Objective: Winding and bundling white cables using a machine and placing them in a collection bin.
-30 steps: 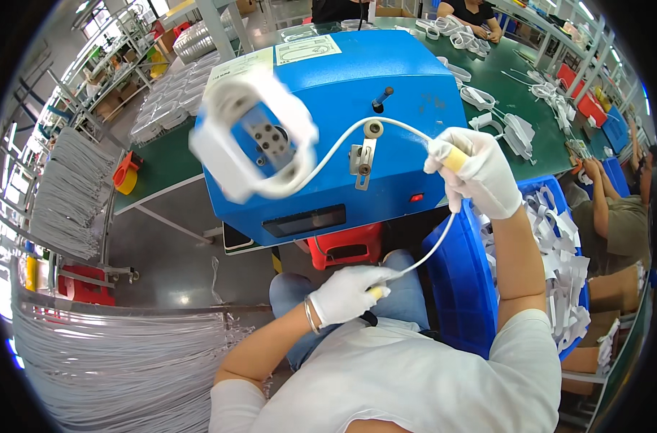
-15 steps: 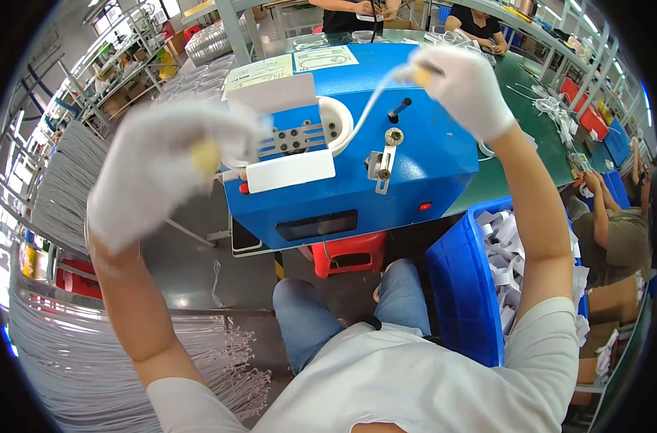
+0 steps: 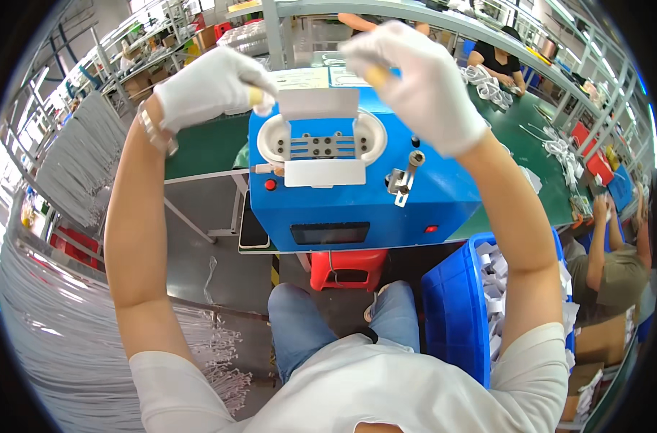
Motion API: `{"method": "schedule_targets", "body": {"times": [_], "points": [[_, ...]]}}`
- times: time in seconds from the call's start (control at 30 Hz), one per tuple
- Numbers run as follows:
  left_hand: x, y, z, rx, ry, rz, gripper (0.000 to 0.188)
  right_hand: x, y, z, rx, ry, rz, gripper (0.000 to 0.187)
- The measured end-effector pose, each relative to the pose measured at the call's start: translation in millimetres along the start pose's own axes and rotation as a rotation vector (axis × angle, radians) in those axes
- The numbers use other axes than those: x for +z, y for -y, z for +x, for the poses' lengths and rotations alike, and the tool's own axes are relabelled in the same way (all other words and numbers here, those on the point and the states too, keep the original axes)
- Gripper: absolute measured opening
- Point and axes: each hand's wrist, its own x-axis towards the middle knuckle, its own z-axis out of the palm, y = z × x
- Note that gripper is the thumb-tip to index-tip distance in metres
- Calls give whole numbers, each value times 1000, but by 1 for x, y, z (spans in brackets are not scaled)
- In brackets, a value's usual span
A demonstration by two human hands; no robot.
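Observation:
A blue machine (image 3: 386,206) stands in front of me, with a metal winding fixture (image 3: 321,148) on top. White cable (image 3: 376,141) lies in an oval coil around the fixture. White flaps stick out before and behind it, the front one (image 3: 325,173) leaning toward me. My left hand (image 3: 206,88), in a white glove with a yellow finger cover, is closed just beyond the coil's left end. My gloved right hand (image 3: 422,86) is raised over the machine's far right part, its fingers curled and partly blurred. What either hand holds is hidden.
A blue bin (image 3: 455,310) of white pieces stands at my right, by a green table (image 3: 531,151). A red stool (image 3: 349,270) is under the machine. Many white cables (image 3: 105,346) hang at lower left. Co-workers sit across the table and at right.
My left hand has moved up and away from the machine's front left. My right hand has shifted left; the cable stretched from it to the coil no longer shows. My view has shifted slightly.

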Motion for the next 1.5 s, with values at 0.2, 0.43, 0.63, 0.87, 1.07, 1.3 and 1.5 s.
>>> {"method": "schedule_targets", "body": {"times": [0.2, 0.43, 0.63, 0.87, 1.07, 1.3, 1.5], "points": [[16, 19, -22, 213, -138, 84, 21, 6, 36, -8, -180, 221, -262, 27], [36, 8, -30, 190, -268, 249, 22, 22, 26, -13, -93, 352, -314, 30], [76, 8, -20, 295, -450, 181, 21, 25, 16, -9, -29, 391, -236, 19], [86, 14, -14, 409, -633, 286, 10, 33, -11, 0, 697, 724, 271, 42], [87, 15, -12, 375, -669, 332, 20, 39, 10, -4, 786, 361, 726, 31], [76, 8, -5, 133, -232, 182, 40, 37, 21, -6, 603, 322, 583, 11], [78, 14, -7, 216, -334, 100, 29, 36, 23, -11, 100, 214, 260, 15]]}}
